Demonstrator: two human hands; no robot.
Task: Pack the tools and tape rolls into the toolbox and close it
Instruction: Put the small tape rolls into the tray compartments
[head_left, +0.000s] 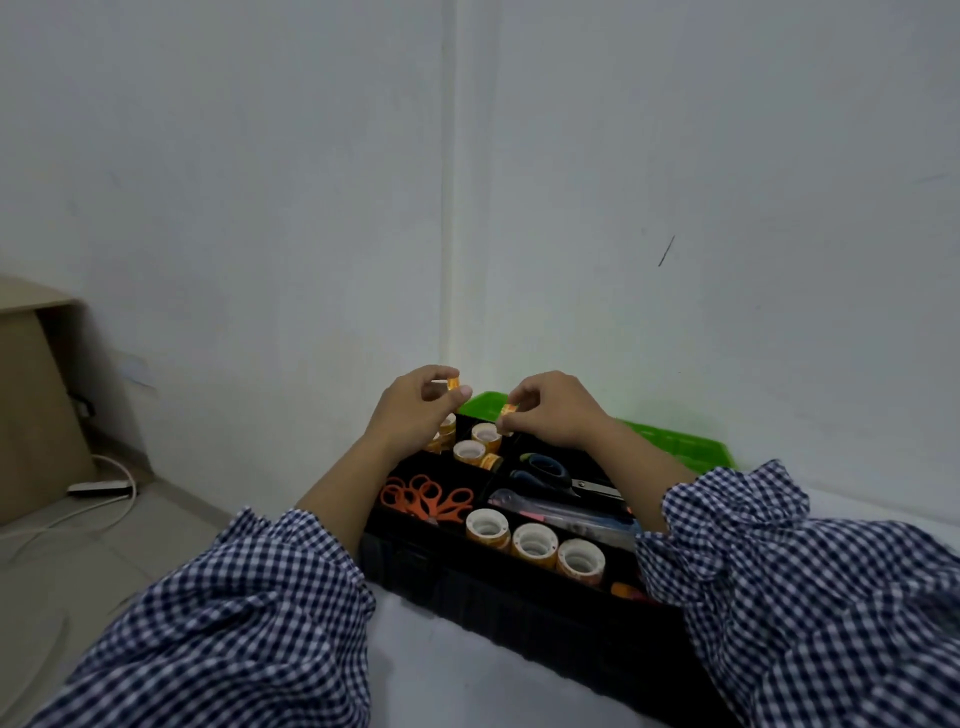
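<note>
Packing step: left hand pinches a small tape roll, right hand a second roll — next, likely, lower both into the open toolbox.

We reach the toolbox from above; the wall and green tray shut off its far side. Left hand and right hand, each pinching a small tape roll, cover the far-left compartment, crowded with small rolls. Orange scissors, black scissors and three big rolls take up the other compartments.
</note>
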